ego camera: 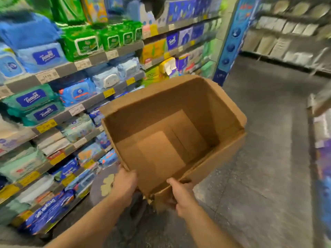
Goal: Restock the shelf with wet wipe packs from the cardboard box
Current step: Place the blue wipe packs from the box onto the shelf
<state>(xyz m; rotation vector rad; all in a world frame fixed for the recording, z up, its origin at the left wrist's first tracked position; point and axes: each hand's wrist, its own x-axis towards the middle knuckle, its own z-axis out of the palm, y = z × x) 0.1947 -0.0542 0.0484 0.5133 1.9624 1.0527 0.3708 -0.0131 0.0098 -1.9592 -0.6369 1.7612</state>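
A brown cardboard box (pixel 189 102) is held up in front of me, tilted so its open top faces me. Its inside shows only bare cardboard; no packs are visible in it. My left hand (pixel 125 183) grips the near left rim of the box. My right hand (pixel 180 194) grips the near right corner, thumb over the rim. The shelf (pixel 71 67) on my left is stacked with wet wipe packs (pixel 44 56) in blue, green and teal wrappers.
Price labels run along the shelf edges. A blue pillar (pixel 231 42) ends the shelving behind the box. Grey floor (pixel 259 158) stretches ahead and to the right. More racks (pixel 286 33) stand far right, and another display (pixel 322 149) edges the right side.
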